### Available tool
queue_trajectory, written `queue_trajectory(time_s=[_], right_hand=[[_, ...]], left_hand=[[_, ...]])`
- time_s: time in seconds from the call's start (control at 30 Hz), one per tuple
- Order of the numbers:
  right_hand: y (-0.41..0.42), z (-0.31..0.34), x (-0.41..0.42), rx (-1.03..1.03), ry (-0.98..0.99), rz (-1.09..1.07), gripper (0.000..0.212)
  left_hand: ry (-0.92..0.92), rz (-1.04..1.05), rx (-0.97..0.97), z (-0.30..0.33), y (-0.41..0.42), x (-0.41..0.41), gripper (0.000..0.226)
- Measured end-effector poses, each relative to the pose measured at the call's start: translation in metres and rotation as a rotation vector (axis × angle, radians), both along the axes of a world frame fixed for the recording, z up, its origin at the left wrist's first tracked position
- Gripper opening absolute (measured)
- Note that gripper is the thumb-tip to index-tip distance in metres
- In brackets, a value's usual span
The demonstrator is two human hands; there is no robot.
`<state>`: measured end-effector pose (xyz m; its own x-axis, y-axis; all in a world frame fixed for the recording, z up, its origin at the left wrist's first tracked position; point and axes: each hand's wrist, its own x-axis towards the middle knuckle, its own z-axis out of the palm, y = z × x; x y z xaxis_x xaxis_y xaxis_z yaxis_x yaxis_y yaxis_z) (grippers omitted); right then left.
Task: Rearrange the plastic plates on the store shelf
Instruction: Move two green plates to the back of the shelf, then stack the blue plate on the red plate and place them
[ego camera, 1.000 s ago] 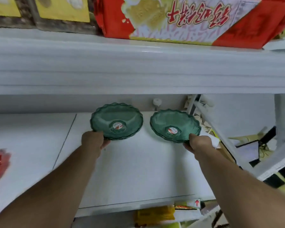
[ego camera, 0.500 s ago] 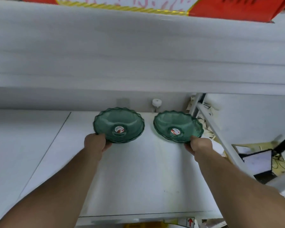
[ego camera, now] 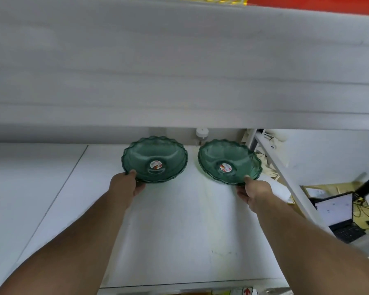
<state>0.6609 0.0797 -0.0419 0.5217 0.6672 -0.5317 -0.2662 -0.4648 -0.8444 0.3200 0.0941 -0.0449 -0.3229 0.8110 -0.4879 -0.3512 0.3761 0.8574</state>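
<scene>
While two green scalloped plastic plates (ego camera: 155, 159) (ego camera: 229, 161) rest on the white shelf (ego camera: 179, 226), each near rim is pinched: left hand (ego camera: 125, 185), right hand (ego camera: 254, 193). Probably light, stiff, slippery; rims are judged best for gripping.

White shelving unit: broad upper shelf edge (ego camera: 179, 67) spanning the top of the view; red-and-yellow carton (ego camera: 307, 3) resting above it. Pale back wall (ego camera: 51, 136) with small white fitting (ego camera: 202, 133). Open laptop (ego camera: 339, 218) with cables at lower right, beyond the white upright (ego camera: 285, 179).
</scene>
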Motion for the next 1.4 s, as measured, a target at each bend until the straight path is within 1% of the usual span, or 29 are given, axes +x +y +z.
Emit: queue_trajectory(time_s=[0.07, 0.13, 0.17, 0.2, 0.23, 0.3, 0.33, 0.37, 0.43, 0.5, 0.57, 0.67, 0.77, 0.97, 1.17, 1.3, 1.4], right_hand=[[-0.004, -0.001, -0.002, -0.024, -0.033, 0.01, 0.029], [-0.011, 0.001, -0.006, -0.072, -0.105, 0.027, 0.033], [-0.016, 0.005, -0.008, -0.092, -0.166, 0.037, 0.036], [-0.023, 0.01, -0.014, -0.109, -0.262, 0.064, 0.039], [-0.031, 0.015, -0.02, -0.115, -0.386, 0.095, 0.041], [-0.048, 0.02, -0.03, -0.05, -0.638, 0.152, 0.042], [-0.058, 0.023, -0.039, 0.007, -0.732, 0.208, 0.044], [-0.069, 0.028, -0.051, 0.07, -0.797, 0.288, 0.046], [-0.081, 0.036, -0.076, 0.15, -0.88, 0.529, 0.053], [-0.087, 0.045, -0.103, 0.138, -0.982, 0.813, 0.061], [-0.093, 0.052, -0.134, 0.127, -1.087, 1.04, 0.069], [-0.108, 0.056, -0.185, 0.102, -1.148, 1.249, 0.079], [-0.128, 0.058, -0.244, 0.105, -1.197, 1.375, 0.081], [-0.175, 0.068, -0.374, 0.161, -1.218, 1.546, 0.08], [-0.203, 0.078, -0.487, 0.272, -1.294, 1.62, 0.078], [-0.202, 0.084, -0.54, 0.337, -1.373, 1.637, 0.077], [-0.187, 0.083, -0.572, 0.398, -1.37, 1.617, 0.074]], left_hand=[[0.031, -0.023, -0.028, 0.0, -0.002, 0.0, 0.03], [0.096, -0.054, -0.07, 0.002, -0.008, -0.002, 0.04], [0.155, -0.075, -0.081, 0.003, -0.009, -0.002, 0.049], [0.25, -0.093, -0.088, 0.006, -0.015, -0.006, 0.059], [0.382, -0.127, -0.092, 0.009, -0.022, -0.01, 0.067], [0.667, -0.247, -0.081, 0.013, -0.031, -0.009, 0.07], [0.78, -0.303, -0.069, 0.016, -0.038, -0.013, 0.07], [0.871, -0.36, -0.069, 0.02, -0.046, -0.019, 0.069], [1.02, -0.485, -0.104, 0.025, -0.066, -0.032, 0.071], [1.141, -0.574, -0.155, 0.033, -0.086, -0.049, 0.074], [1.255, -0.611, -0.19, 0.044, -0.107, -0.067, 0.074], [1.411, -0.621, -0.238, 0.059, -0.14, -0.106, 0.071], [1.461, -0.58, -0.273, 0.068, -0.174, -0.157, 0.068], [1.408, -0.46, -0.307, 0.075, -0.246, -0.278, 0.068], [1.345, -0.311, -0.417, 0.088, -0.299, -0.385, 0.067], [1.324, -0.233, -0.457, 0.088, -0.307, -0.437, 0.062], [1.329, -0.194, -0.495, 0.087, -0.303, -0.47, 0.063]])
